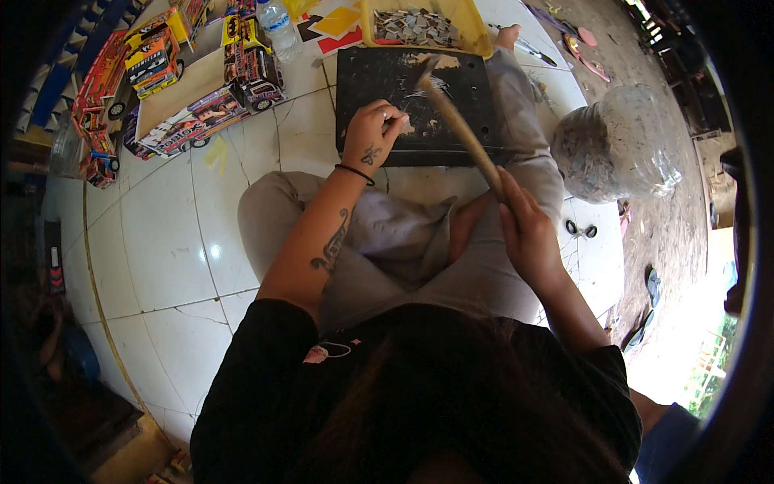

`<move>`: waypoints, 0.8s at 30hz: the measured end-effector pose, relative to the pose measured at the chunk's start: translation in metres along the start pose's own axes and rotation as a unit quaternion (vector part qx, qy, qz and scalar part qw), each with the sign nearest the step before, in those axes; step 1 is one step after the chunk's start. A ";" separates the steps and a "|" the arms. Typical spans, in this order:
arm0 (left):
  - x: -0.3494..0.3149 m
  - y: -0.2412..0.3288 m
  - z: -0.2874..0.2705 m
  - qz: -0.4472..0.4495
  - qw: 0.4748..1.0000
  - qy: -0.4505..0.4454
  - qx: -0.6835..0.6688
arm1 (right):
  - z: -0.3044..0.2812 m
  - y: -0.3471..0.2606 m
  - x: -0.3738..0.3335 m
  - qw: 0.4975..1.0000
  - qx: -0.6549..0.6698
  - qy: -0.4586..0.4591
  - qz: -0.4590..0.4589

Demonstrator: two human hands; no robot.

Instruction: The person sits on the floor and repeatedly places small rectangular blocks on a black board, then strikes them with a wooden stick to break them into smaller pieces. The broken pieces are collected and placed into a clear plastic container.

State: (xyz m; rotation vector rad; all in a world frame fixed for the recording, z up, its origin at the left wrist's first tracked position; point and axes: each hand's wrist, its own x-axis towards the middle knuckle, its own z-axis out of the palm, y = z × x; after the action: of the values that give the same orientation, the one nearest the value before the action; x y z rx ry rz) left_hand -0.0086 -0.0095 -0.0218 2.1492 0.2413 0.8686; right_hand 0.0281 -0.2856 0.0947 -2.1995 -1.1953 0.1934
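My right hand (pixel 528 230) is wrapped round the lower end of the wooden handle of a hammer (pixel 466 135). The hammer slants up and left, its head over a worn black block (pixel 364 81) in front of my crossed legs. Above the block's near left part, my left hand (pixel 376 131) is closed in a pinch. Something small and pale shows at its fingertips, too small to name. Thin nails (pixel 436 84) lie loose on the block beside the hammer head, among pale scraped patches.
A yellow tray (pixel 369 24) of small flat pieces stands beyond the block. Colourful toy trucks (pixel 197 121) and a water bottle (pixel 277 29) are at the far left. To the right are a stuffed clear plastic bag (pixel 617 145), black-handled scissors (pixel 580 231) and sandals (pixel 642 327).
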 end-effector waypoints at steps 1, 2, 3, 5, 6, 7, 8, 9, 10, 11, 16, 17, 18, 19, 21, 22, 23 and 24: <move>0.000 0.000 0.000 0.006 1.000 0.004 0.004 | 0.001 0.003 0.001 1.000 -0.006 -0.017 0.001; 0.000 -0.001 0.000 0.002 1.000 -0.004 0.005 | 0.003 0.006 0.002 0.999 -0.017 -0.030 0.009; 0.001 -0.001 0.000 -0.001 1.000 -0.011 0.006 | 0.005 0.011 0.003 1.000 -0.001 -0.005 -0.006; 0.000 -0.001 0.001 -0.014 1.000 -0.012 -0.001 | 0.011 0.022 0.004 0.999 0.019 0.039 -0.023; 0.000 0.000 0.001 -0.020 1.000 -0.007 -0.008 | 0.014 0.031 0.008 0.998 0.003 0.064 -0.022; 0.000 0.001 0.001 -0.026 1.000 -0.002 -0.016 | 0.017 0.042 0.015 0.996 -0.016 0.088 -0.021; 0.001 0.003 0.001 -0.036 0.999 -0.003 -0.013 | 0.021 0.053 0.022 0.993 -0.036 0.114 -0.022; 0.002 0.006 0.001 -0.044 0.999 -0.002 -0.010 | 0.027 0.063 0.028 0.991 -0.068 0.112 0.020; 0.003 0.009 0.000 -0.052 0.999 -0.001 -0.007 | 0.035 0.071 0.035 0.987 -0.099 0.110 0.061; 0.004 0.014 -0.002 -0.057 0.998 -0.006 0.000 | 0.043 0.079 0.042 0.980 -0.129 0.109 0.102; -0.002 0.050 -0.020 -0.087 0.993 -0.067 -0.038 | 0.057 0.073 0.054 0.955 -0.205 0.052 0.209; -0.003 0.059 -0.024 -0.071 0.994 -0.083 -0.028 | 0.054 0.065 0.058 0.968 -0.195 0.127 0.097; -0.005 0.067 -0.028 -0.051 0.994 -0.094 -0.020 | 0.050 0.055 0.061 0.966 -0.188 0.178 0.025; -0.006 0.075 -0.031 -0.041 0.993 -0.106 -0.025 | 0.047 0.045 0.064 0.956 -0.180 0.228 -0.046; -0.010 0.091 -0.034 -0.017 0.991 -0.127 -0.036 | 0.040 0.025 0.075 0.982 0.071 0.148 -0.094; -0.013 0.098 -0.037 -0.058 0.983 -0.164 -0.053 | 0.039 0.015 0.082 0.981 0.158 0.102 -0.039; -0.014 0.103 -0.038 -0.038 0.985 -0.159 -0.059 | 0.039 0.007 0.088 0.967 0.246 0.060 -0.011; -0.016 0.108 -0.038 -0.019 0.986 -0.152 -0.064 | 0.037 0.002 0.090 0.941 0.338 0.016 -0.002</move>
State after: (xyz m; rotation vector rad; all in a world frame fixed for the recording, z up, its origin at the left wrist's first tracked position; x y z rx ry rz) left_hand -0.0571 -0.0658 0.0667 2.1149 0.0685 0.5110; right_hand 0.0666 -0.1973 0.0786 -1.5871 -0.9296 0.4848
